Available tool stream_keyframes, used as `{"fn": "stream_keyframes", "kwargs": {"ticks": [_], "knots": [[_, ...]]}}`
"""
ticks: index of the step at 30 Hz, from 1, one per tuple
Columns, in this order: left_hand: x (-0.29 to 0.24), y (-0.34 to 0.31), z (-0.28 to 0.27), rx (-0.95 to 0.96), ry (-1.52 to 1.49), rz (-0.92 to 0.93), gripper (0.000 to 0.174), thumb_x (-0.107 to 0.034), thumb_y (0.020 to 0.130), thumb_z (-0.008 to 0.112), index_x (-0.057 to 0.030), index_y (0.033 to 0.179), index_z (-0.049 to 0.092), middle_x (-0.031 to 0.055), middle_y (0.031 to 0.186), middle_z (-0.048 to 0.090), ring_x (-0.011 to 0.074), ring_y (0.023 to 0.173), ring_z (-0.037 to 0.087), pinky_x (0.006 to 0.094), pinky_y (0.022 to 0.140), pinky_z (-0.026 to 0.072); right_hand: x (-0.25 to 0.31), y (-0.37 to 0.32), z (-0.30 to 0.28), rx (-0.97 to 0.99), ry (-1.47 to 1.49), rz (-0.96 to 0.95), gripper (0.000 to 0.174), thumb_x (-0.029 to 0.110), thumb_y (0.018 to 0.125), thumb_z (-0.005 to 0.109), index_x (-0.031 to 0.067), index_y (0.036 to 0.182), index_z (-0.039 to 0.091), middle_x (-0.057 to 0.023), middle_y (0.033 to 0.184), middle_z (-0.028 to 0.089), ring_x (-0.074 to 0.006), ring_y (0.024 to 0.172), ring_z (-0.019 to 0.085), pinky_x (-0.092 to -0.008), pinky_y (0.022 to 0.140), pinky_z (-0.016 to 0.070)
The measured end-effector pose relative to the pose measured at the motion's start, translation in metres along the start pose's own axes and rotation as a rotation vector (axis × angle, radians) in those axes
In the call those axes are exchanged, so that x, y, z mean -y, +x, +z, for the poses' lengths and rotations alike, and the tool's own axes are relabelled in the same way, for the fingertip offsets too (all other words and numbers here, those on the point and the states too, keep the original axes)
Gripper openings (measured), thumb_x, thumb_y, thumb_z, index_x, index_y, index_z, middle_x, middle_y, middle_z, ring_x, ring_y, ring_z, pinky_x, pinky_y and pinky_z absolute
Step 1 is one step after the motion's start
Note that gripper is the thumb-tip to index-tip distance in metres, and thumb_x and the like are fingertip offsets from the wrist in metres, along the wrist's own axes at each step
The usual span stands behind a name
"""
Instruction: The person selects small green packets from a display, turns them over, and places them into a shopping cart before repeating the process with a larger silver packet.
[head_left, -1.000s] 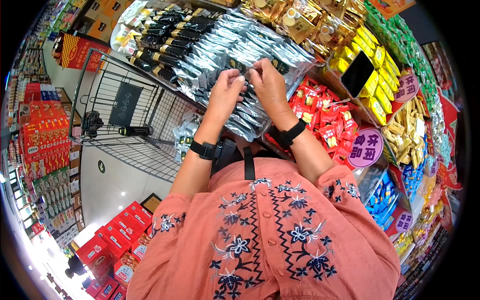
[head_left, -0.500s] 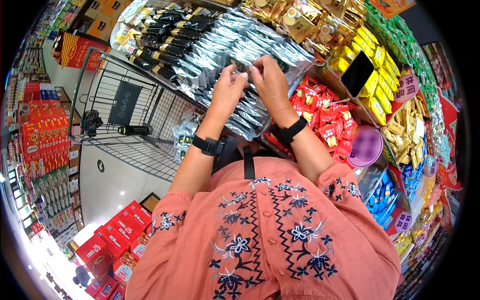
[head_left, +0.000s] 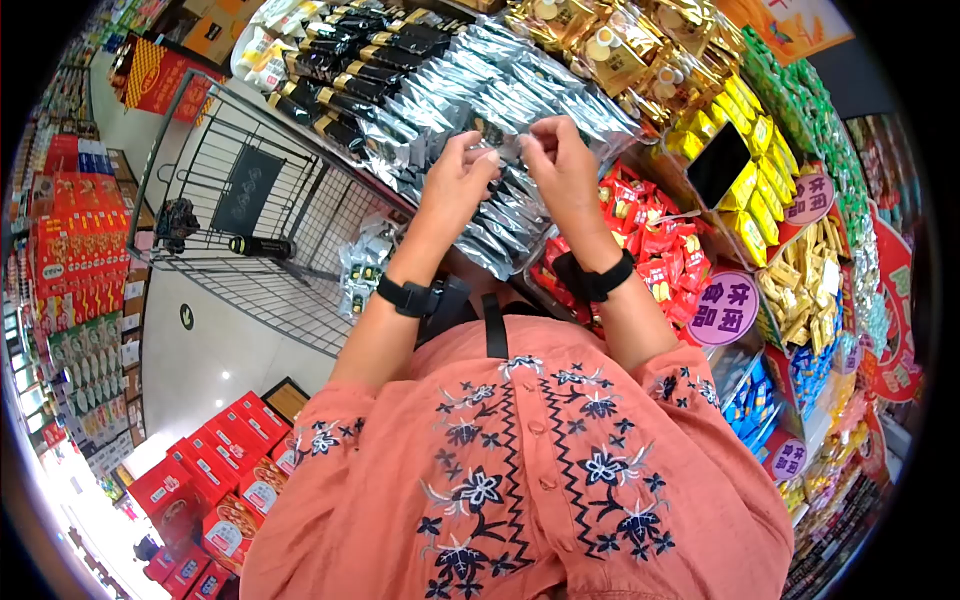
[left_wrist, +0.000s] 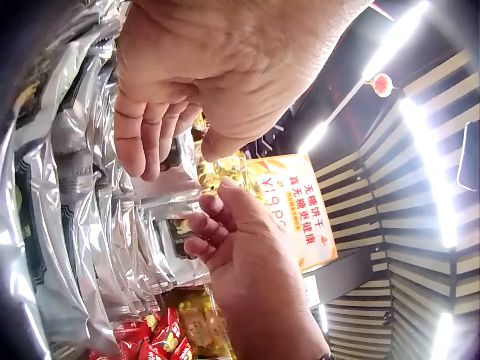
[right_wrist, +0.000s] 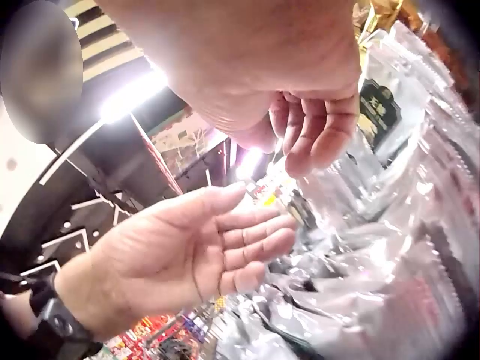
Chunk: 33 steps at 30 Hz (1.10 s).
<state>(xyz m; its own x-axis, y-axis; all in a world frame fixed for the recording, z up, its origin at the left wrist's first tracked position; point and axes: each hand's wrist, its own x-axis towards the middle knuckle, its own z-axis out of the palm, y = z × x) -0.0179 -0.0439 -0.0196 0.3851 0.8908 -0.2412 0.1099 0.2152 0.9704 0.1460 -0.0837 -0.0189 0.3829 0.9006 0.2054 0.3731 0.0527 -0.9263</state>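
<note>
Both hands hover over a tray of silver foil packets, thumbs toward each other with a small gap between the hands. My left hand has its palm turned inward, fingers loosely bent and thumb apart from them. Facing it, my right hand has loosely curled fingers, its thumb near the index finger. Nothing shows in either grasp. In the right wrist view the palm of the left hand is plainly visible, and a silver packet with a dark label lies beyond the right fingers.
A wire shopping cart stands at the left with silver packets in it. Red packets and yellow packets fill bins at the right, with a dark-screened device above the yellow ones. Red boxes are stacked at lower left.
The right hand has moved slightly right, widening the gap between the hands. The head view has shifted a little. The packets under the hands look unmoved.
</note>
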Motion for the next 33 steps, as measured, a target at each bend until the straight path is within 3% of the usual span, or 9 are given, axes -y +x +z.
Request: {"fn": "stream_keyframes", "kwargs": {"ticks": [3, 7, 14, 18, 20, 23, 27, 30, 33], "knots": [[-0.007, -0.025, -0.021, -0.073, -0.058, 0.052, 0.042, -0.022, 0.103, 0.059, 0.0049, 0.135, 0.053, 0.0134, 0.116, 0.069, 0.0163, 0.094, 0.070, 0.0245, 0.071, 0.0535, 0.028, -0.002, -0.004, 0.094, 0.191, 0.093, 0.011, 0.012, 0.098, 0.066, 0.0015, 0.098, 0.062, -0.0008, 0.075, 0.063, -0.0055, 0.066, 0.058, -0.0238, 0.061, 0.0486], [0.027, -0.052, -0.086, -0.279, -0.100, 0.064, 0.033, -0.020, 0.105, 0.055, 0.0026, 0.128, 0.057, 0.0117, 0.110, 0.070, 0.0137, 0.088, 0.069, 0.0246, 0.069, 0.0531, 0.050, -0.014, 0.012, 0.314, 0.289, 0.140, 0.013, 0.013, 0.100, 0.064, 0.0011, 0.098, 0.062, 0.0006, 0.076, 0.063, -0.0050, 0.067, 0.058, -0.0227, 0.060, 0.0474], [0.163, -0.102, -0.224, -0.590, 0.010, -0.332, 0.040, -0.034, 0.101, 0.059, -0.0008, 0.123, 0.061, 0.0084, 0.104, 0.070, 0.0167, 0.086, 0.069, 0.0262, 0.068, 0.0537, 0.071, -0.058, 0.078, 0.732, 0.303, 0.182, 0.012, 0.014, 0.097, 0.064, 0.0019, 0.100, 0.064, -0.0036, 0.076, 0.064, -0.0084, 0.067, 0.059, -0.0264, 0.063, 0.0482], [0.250, -0.115, -0.270, -0.528, 0.156, -0.579, 0.042, -0.036, 0.096, 0.064, -0.0023, 0.121, 0.063, 0.0048, 0.100, 0.069, 0.0160, 0.081, 0.069, 0.0266, 0.063, 0.0535, 0.066, -0.077, 0.118, 0.955, 0.150, 0.125, 0.018, 0.014, 0.094, 0.063, -0.0007, 0.105, 0.062, -0.0181, 0.086, 0.069, -0.0317, 0.076, 0.068, -0.0379, 0.071, 0.0521], [0.277, -0.116, -0.277, -0.414, 0.436, -0.640, 0.042, -0.034, 0.092, 0.066, 0.0012, 0.114, 0.067, 0.0166, 0.104, 0.072, 0.0296, 0.088, 0.071, 0.0372, 0.074, 0.0556, 0.050, -0.091, 0.137, 1.042, 0.149, 0.160, 0.022, 0.015, 0.093, 0.064, -0.0010, 0.108, 0.061, -0.0210, 0.091, 0.070, -0.0365, 0.084, 0.070, -0.0415, 0.074, 0.0528], [0.321, -0.121, -0.281, -0.347, 0.745, -0.617, 0.039, -0.030, 0.087, 0.066, 0.0018, 0.110, 0.070, 0.0276, 0.112, 0.070, 0.0441, 0.102, 0.067, 0.0485, 0.092, 0.0526, 0.005, -0.112, 0.161, 1.094, 0.027, 0.042, 0.024, 0.014, 0.097, 0.065, -0.0020, 0.115, 0.059, -0.0146, 0.097, 0.070, -0.0207, 0.085, 0.070, -0.0330, 0.076, 0.0548], [0.372, -0.128, -0.275, -0.301, 0.879, -0.732, 0.039, -0.027, 0.086, 0.065, 0.0005, 0.115, 0.069, 0.0291, 0.119, 0.067, 0.0432, 0.113, 0.064, 0.0488, 0.099, 0.0510, -0.010, -0.119, 0.168, 1.155, -0.034, 0.227, 0.026, 0.013, 0.095, 0.066, -0.0029, 0.115, 0.060, -0.0167, 0.098, 0.071, -0.0239, 0.093, 0.071, -0.0347, 0.083, 0.0543], [0.396, -0.131, -0.272, -0.279, 0.843, -0.848, 0.043, -0.027, 0.086, 0.068, 0.0002, 0.119, 0.065, 0.0289, 0.124, 0.065, 0.0420, 0.120, 0.061, 0.0479, 0.102, 0.0504, -0.016, -0.125, 0.169, 1.085, 0.011, 0.286, 0.024, 0.016, 0.092, 0.066, -0.0019, 0.106, 0.061, -0.0208, 0.091, 0.071, -0.0388, 0.086, 0.069, -0.0443, 0.076, 0.0530], [0.399, -0.129, -0.261, -0.259, 0.945, -0.928, 0.048, -0.030, 0.088, 0.070, -0.0007, 0.124, 0.062, 0.0269, 0.130, 0.062, 0.0423, 0.121, 0.061, 0.0481, 0.102, 0.0507, -0.023, -0.128, 0.173, 1.081, -0.040, 0.329, 0.023, 0.016, 0.092, 0.066, -0.0016, 0.106, 0.062, -0.0203, 0.090, 0.071, -0.0378, 0.086, 0.070, -0.0446, 0.076, 0.0531]]}}
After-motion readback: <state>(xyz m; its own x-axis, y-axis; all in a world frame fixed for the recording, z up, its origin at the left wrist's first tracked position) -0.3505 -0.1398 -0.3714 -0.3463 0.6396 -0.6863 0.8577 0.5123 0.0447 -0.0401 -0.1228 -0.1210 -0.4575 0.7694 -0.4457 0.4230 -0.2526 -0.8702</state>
